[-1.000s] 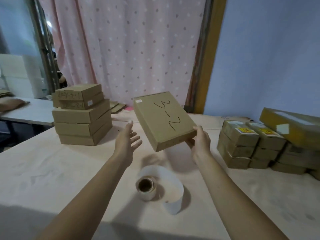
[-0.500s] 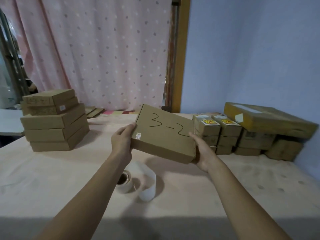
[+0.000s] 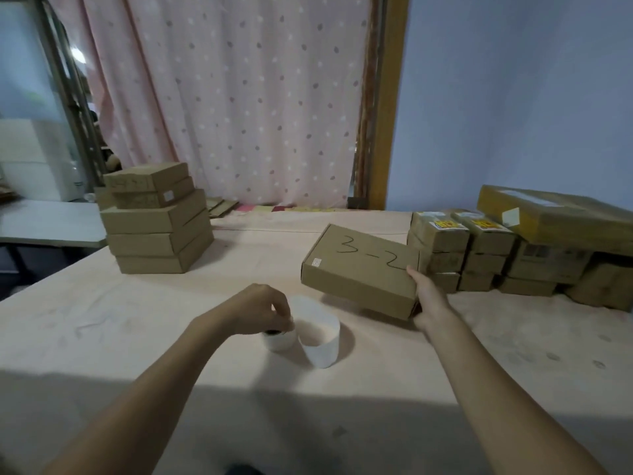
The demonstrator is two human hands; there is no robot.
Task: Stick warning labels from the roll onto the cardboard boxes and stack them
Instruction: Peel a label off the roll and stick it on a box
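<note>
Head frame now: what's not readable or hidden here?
- Head view: left hand covers the top of the white label roll; its grip and any peeled label are hidden.
- Head view: right hand, fingers hidden under the brown cardboard box marked 3-2.
- Small white sticker on that box: print too small.
- Yellow labels on the right stack: text blurred.
</note>
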